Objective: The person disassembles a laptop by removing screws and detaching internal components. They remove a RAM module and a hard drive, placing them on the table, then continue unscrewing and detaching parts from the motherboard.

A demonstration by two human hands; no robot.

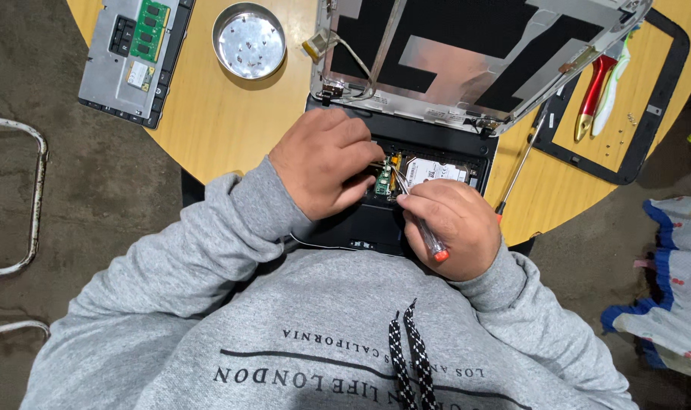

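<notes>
There is one view only, from a camera on the person's head, looking almost straight down over the grey chest to the round wooden desk (209,114). It sits close: both forearms fill the middle, with dark floor at the left and right edges.

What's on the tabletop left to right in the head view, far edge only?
Grey laptop panel with green memory sticks → round metal dish holding small screws → opened laptop lid → red-handled tool lying inside the black screen bezel.
</notes>
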